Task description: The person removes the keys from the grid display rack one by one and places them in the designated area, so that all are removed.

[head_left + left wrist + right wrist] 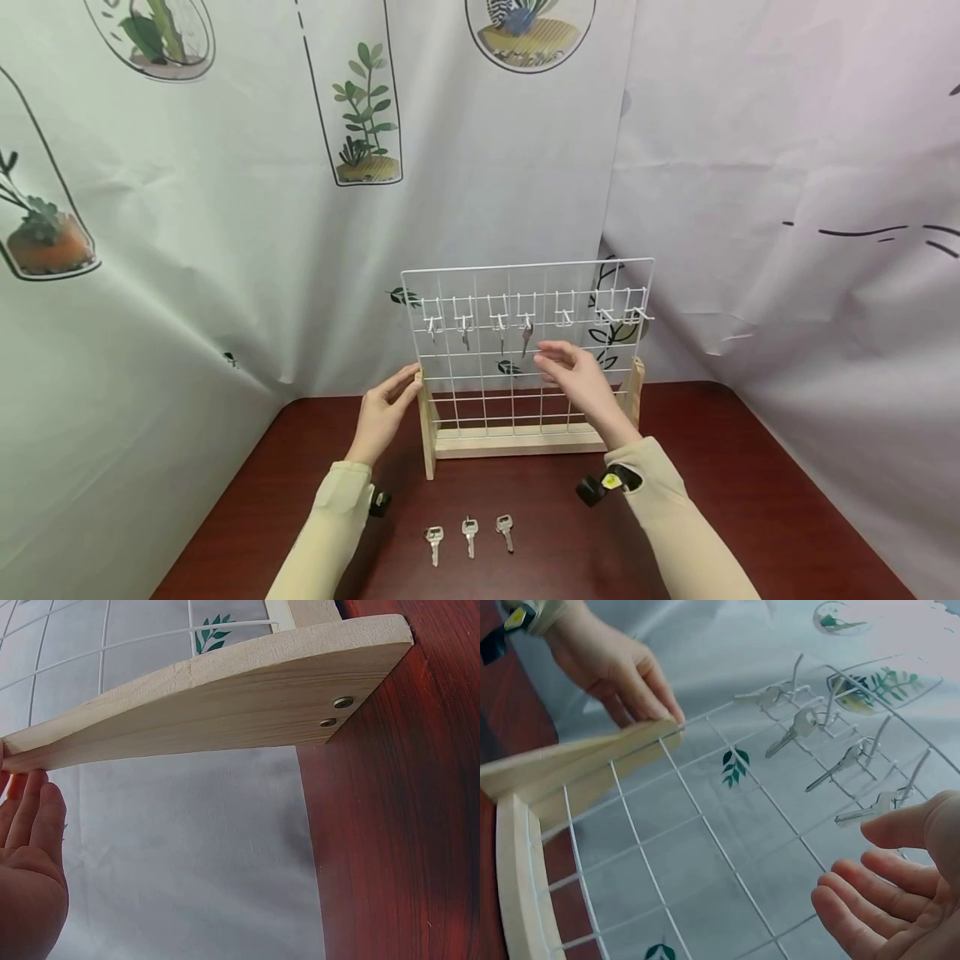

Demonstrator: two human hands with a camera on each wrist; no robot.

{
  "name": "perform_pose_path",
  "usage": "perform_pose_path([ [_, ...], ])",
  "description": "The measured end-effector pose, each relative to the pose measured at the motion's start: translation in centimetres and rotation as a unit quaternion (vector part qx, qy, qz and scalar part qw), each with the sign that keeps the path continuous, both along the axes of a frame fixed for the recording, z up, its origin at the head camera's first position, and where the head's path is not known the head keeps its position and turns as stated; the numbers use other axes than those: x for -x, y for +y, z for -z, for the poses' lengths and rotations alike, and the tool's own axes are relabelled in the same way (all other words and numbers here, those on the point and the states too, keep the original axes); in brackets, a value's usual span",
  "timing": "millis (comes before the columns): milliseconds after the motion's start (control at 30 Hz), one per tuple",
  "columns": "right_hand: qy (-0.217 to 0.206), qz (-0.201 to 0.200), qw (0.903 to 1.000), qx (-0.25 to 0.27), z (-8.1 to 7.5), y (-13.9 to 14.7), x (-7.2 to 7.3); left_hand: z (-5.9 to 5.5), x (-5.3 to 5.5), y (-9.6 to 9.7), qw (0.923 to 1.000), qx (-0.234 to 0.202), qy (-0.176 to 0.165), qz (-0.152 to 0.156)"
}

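A white wire grid rack (517,443) on a wooden stand holds a row of hooks near its top. Silver keys hang from several left-hand hooks. My left hand (381,414) pinches the upper end of the rack's left wooden post (225,712), thumb and fingers on its two sides. Just right of the rightmost hanging key (866,811), my right hand (587,388) holds nothing, its fingers loosely bent. In the right wrist view its thumb is right beside that key. Three more keys lie in a row on the table: left key (434,542), middle key (470,533), right key (506,532).
The dark red wooden table (547,533) carries the rack towards its back edge. Three hooks on the right, such as this white hook (564,318), bear no key. Behind hangs a pale cloth (480,217) printed with plants.
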State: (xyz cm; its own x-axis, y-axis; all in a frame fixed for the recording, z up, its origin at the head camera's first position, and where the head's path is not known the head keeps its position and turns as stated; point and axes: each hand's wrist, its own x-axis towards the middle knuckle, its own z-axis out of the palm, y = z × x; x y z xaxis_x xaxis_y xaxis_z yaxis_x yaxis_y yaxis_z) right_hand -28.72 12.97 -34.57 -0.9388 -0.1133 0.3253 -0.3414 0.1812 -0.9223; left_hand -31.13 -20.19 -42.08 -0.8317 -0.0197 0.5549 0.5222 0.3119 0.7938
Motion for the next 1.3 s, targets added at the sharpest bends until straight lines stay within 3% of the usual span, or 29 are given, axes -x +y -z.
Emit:
perform_pose_path([
  [67, 0.005, 0.009, 0.9999, -0.013, -0.3, -0.2, 0.0, 0.0, 0.0, 0.0, 1.0000, 0.000, 0.003, 0.001],
  [133, 0.007, 0.013, 0.9998, -0.015, -0.4, -0.4, 0.1, -0.8, -0.8, 0.3, 1.0000, 0.008, 0.003, 0.002],
  [300, 0.004, 0.008, 0.9999, 0.007, -0.4, -0.9, 0.7, -1.7, -1.7, 0.7, 0.9998, 0.015, -0.010, 0.007],
  [433, 0.000, 0.008, 1.0000, 0.003, -0.3, -1.2, 1.3, -0.1, -0.2, 0.2, 0.9999, 0.003, -0.010, 0.007],
  [500, -0.001, 0.012, 0.9999, -0.002, -0.3, -1.3, 1.5, 0.1, 0.0, 0.0, 0.9999, 0.002, -0.008, 0.006],
  [1000, 0.005, -0.001, 0.9965, 0.084, -0.9, -1.6, 1.2, -0.2, 0.0, 0.2, 1.0000, 0.004, 0.008, 0.003],
  [1300, 0.050, 0.011, 0.9945, 0.092, -1.0, -1.5, 0.3, -0.1, 0.0, 0.0, 1.0000, 0.001, 0.007, -0.002],
])
